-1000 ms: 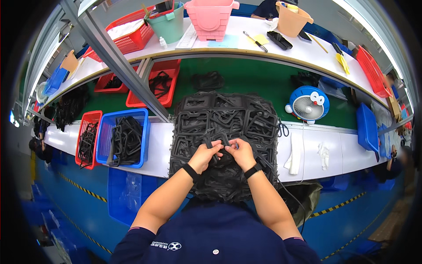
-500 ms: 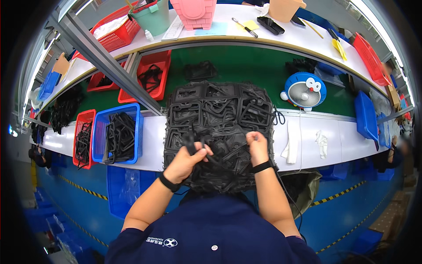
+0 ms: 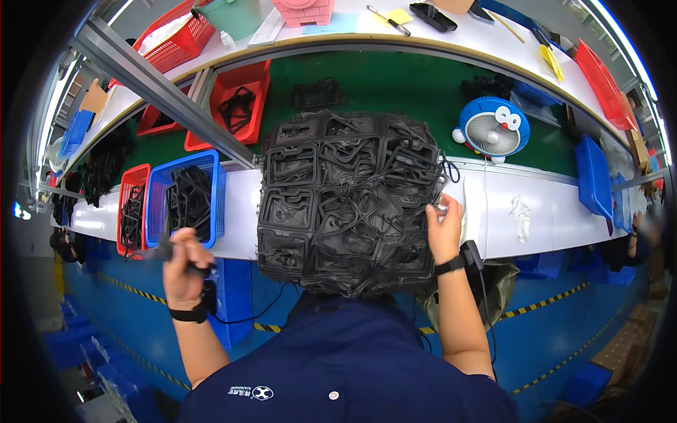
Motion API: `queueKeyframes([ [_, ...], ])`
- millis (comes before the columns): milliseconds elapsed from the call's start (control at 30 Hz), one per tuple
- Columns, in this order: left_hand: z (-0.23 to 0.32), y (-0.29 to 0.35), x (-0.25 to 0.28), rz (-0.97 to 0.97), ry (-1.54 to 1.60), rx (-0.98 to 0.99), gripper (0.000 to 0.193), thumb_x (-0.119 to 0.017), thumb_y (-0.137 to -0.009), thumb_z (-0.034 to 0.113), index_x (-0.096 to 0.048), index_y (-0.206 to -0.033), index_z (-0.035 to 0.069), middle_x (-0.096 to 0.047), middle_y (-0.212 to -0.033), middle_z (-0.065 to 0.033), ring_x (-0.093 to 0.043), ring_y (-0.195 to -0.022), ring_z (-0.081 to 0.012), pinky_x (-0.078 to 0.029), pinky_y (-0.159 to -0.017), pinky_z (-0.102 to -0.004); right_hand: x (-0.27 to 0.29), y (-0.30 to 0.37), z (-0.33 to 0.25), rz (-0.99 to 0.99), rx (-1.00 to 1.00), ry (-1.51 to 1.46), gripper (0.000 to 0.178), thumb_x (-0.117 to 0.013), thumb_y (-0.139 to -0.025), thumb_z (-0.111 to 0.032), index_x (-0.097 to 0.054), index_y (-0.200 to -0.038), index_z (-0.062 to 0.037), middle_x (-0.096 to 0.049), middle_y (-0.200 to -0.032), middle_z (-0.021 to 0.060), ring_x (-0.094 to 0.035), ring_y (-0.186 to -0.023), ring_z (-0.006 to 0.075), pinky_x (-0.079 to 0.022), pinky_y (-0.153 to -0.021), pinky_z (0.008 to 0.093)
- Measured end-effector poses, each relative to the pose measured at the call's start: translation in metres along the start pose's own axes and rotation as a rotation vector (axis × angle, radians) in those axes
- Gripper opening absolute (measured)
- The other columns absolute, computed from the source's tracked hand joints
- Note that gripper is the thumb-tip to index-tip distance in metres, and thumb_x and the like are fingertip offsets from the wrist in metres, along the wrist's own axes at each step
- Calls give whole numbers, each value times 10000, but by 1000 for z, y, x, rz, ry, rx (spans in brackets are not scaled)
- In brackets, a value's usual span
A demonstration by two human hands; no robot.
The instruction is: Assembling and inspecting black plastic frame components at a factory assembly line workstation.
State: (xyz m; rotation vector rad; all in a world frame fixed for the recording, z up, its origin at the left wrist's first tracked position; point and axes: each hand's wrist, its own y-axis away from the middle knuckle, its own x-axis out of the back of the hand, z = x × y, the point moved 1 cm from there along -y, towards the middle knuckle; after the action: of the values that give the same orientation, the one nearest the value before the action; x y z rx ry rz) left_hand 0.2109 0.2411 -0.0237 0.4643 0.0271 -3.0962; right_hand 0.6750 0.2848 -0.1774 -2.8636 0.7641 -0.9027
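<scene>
A wide sheet of black moulded frames (image 3: 285, 167) lies on the white table before me, with loose black strips tangled over its middle. My left hand (image 3: 185, 271) is off the sheet's left side, in front of the blue basket. Its fingers are closed round a blurred black piece (image 3: 161, 251) that sticks out on both sides of the fist. At the sheet's right edge, my right hand (image 3: 446, 227) has thumb and fingertips pinched together beside a thin black strand. What they pinch, if anything, cannot be made out.
Left of the sheet stand a blue basket (image 3: 220, 204) and a red basket (image 3: 144, 173), both holding black frames. A cartoon-faced blue fan (image 3: 486, 137) is at the back right, near black scissors (image 3: 450, 169). A white cloth (image 3: 520, 218) lies on the right.
My left hand has swung from the sheet's middle out to the left, carrying the black piece. My right hand has shifted right, to the sheet's edge.
</scene>
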Motion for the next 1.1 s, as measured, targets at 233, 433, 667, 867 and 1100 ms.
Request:
queueKeyframes([
  [233,-176,38,-106,-237,-274,725,219,-576,-941,164,-645,-1006,-34,-680,-882,-96,-572,-646,-95,-463,-623,-222,-10,129,-25,-617,-39,19,183,-715,-804,-168,-605,-868,-37,-609,-852,101,-618,-707,258,-482,-627,360],
  [433,-190,45,-135,-304,-513,668,283,-597,-930,168,-633,-1115,-44,-695,-931,-101,-593,-644,-93,-497,-624,-246,-18,117,-35,-629,23,-29,183,-696,-814,-143,-570,-865,-20,-598,-774,79,-615,-660,219,-480,-597,321],
  [667,-116,28,-153,-231,-124,565,307,-583,-944,182,-612,-1161,-33,-665,-1056,-143,-565,-663,-104,-470,-679,-238,48,43,-118,-593,-486,-839,132,-635,-889,-84,-512,-857,-50,-576,-702,8,-565,-604,73,-500,-580,233],
  [867,-93,20,-141,-71,-159,396,289,-585,-935,175,-621,-1125,-40,-670,-975,-131,-554,-638,-108,-451,-643,-228,39,13,-184,-750,-394,-1195,131,-634,-897,-91,-516,-906,-36,-601,-772,44,-606,-662,119,-536,-634,282],
  [1100,-114,22,-97,185,-66,363,265,-587,-941,188,-615,-1093,-28,-661,-861,-86,-550,-637,-101,-446,-627,-220,-45,-11,-127,-599,252,-62,264,-680,-829,-227,-646,-982,-14,-670,-817,162,-651,-756,321,-514,-716,342],
])
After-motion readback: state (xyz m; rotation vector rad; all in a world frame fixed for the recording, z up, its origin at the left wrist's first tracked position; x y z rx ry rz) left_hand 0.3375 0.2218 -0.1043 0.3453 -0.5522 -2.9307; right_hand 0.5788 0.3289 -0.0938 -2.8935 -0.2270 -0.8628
